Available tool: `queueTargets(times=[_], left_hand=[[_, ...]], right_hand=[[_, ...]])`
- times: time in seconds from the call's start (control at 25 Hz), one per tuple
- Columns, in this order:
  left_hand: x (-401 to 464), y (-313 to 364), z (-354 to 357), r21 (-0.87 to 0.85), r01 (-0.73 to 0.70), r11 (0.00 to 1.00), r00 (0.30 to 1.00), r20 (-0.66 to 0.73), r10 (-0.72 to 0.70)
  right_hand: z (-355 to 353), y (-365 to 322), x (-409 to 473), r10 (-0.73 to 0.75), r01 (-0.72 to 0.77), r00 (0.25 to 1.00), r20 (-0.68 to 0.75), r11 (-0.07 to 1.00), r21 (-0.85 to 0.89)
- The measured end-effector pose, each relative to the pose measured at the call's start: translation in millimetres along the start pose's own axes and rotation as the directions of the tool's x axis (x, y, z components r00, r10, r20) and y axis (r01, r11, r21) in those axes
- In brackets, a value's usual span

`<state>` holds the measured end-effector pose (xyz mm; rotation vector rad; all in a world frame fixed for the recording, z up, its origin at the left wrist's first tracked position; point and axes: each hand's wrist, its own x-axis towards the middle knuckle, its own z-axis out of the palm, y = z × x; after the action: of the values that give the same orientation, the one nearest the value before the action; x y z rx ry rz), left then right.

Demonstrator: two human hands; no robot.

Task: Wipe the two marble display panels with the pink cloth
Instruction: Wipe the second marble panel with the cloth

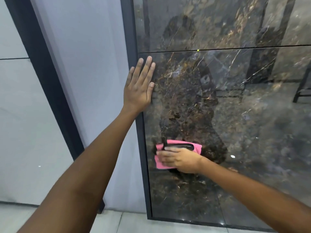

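Midway, by the look of it: pink cloth [160, 161] pressed flat against the dark marble panel [235, 132] at lower centre of the frame, pinned there under the right hand [180, 159], fingers spread over the fabric rather than curled around it. Pressing, not pinching. Left hand [138, 86] open and empty, palm laid on the panel's left edge at middle left of the frame, overlapping the black frame [142, 132], apparently bracing.

Hard to judge what is already wiped: no streaks, no damp trail, no clear line between cleaned and uncleaned stone. Likely working the lower half of this panel near its left side, with the stretch below the cloth down to the bottom edge yet to cover. Pale grey panel [94, 64] at upper left of the frame untouched at this instant; cannot tell whether already done or waiting.

Dark panel glossy and mirror-like, brown and charcoal with thin white and gold veins, split by a thin horizontal seam [218, 49] near the top, a tiny yellow spacer [198, 50] sitting in it. Reflections of room and person muddling the surface. Cloth folded into a compact pad, bright pink, its reflection showing just above the hand.
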<state>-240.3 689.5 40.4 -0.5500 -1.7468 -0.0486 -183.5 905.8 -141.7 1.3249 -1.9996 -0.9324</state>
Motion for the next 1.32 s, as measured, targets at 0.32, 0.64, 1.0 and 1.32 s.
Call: queueTargets(times=[0.32,0.64,1.0,1.32], left_hand=[[-3,3,1,-0.015,0.022,1.000,1.000,-0.016,-0.022],[-118,35,18,-0.109,0.006,0.994,0.997,0.083,0.003],[-162,61,49,-0.020,0.118,0.993,0.991,0.070,-0.117],[-185,74,56,-0.048,0.182,0.982,0.983,0.041,-0.180]], right_hand=[[-31,62,37,0.509,-0.547,0.770,-0.386,0.837,0.013],[-21,46,-51,0.191,-0.188,0.960,-0.207,0.982,0.030],[54,-60,-94,0.320,-0.320,0.946,-0.044,0.947,0.009],[25,6,-36,0.762,-0.784,0.407,-0.504,0.574,0.235]])
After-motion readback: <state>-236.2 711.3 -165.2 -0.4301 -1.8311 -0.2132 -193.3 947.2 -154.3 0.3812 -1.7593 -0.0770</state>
